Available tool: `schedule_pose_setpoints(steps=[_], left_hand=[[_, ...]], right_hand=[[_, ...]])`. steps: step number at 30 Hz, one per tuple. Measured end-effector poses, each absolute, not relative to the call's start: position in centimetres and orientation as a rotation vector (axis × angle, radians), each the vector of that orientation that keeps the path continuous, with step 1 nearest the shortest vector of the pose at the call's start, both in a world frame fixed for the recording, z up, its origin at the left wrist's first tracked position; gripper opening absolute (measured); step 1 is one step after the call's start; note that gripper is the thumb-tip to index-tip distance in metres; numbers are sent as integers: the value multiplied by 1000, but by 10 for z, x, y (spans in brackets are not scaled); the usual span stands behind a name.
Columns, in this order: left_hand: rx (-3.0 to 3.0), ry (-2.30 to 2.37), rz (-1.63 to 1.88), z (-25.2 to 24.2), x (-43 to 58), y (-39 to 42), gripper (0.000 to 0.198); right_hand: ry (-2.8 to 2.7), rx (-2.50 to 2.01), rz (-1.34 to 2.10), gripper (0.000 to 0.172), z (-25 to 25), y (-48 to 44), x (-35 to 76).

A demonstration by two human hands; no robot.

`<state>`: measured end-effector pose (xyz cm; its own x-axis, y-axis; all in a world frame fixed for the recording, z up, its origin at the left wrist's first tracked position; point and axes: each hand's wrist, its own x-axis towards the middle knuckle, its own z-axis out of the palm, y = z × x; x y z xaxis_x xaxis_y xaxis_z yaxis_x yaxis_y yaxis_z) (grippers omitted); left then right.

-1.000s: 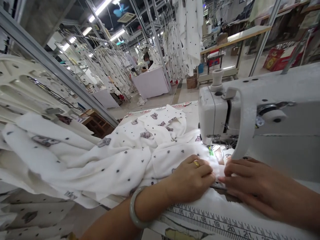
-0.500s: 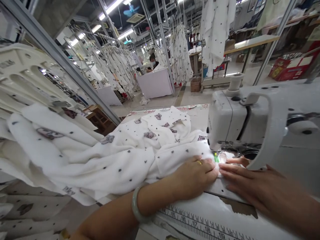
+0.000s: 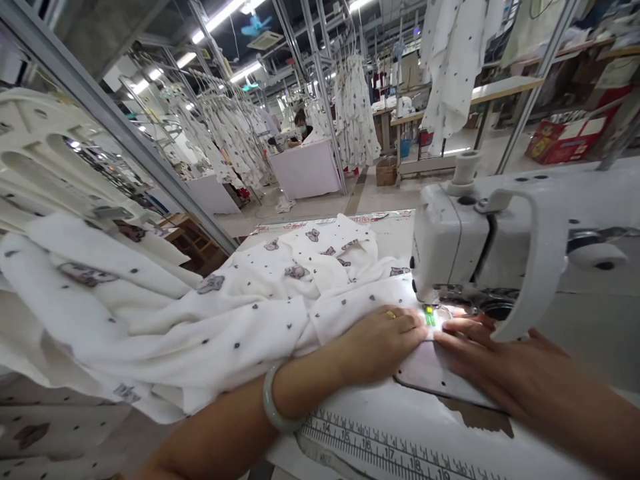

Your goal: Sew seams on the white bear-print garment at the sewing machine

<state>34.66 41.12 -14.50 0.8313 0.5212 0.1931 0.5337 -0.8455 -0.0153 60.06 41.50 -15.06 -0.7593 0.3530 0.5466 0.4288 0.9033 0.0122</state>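
A white printed fabric (image 3: 240, 313) with small dark dots and grey animal figures lies bunched across the sewing table. My left hand (image 3: 380, 343), with a gold ring and a pale bangle on the wrist, presses flat on the fabric's edge just left of the needle area. My right hand (image 3: 493, 363) lies flat on the metal plate, its fingertips at the fabric edge under the presser foot (image 3: 431, 315). The white sewing machine (image 3: 505, 233) stands over both hands.
A ruler strip (image 3: 380, 450) runs along the table's near edge. A white plastic rack (image 3: 55, 173) stands at the left. Hanging garments (image 3: 357, 113) and metal poles fill the aisle behind. Another person sits at a far white table (image 3: 306, 167).
The fabric has fed further under the presser foot, uncovering more of the metal plate. Both hands have shifted forward toward the needle. The camera has tilted slightly.
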Motion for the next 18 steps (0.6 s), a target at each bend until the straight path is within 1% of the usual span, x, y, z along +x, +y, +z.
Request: schedule_pose_setpoints(steps=[3,8,12,15,18], left_hand=[[-2922,-890,-249,-147,348,418,36],[-2929,-948,-210,-146,350,426,39],[-2949,-938,-201,-146,349,428,41],[-2964,-918,-218,-147,348,428,37],[-2966,-954,-226,-147,347,427,36]], right_hand=[[-2526,-622,-187,25,-151,415,600],[-2508,-640,-207,22,-157,418,605],[-2482,-648,-207,30,-164,422,609],[-2500,-649,-256,30,-165,424,610],[-2526,-644,-280,34,-163,425,612]])
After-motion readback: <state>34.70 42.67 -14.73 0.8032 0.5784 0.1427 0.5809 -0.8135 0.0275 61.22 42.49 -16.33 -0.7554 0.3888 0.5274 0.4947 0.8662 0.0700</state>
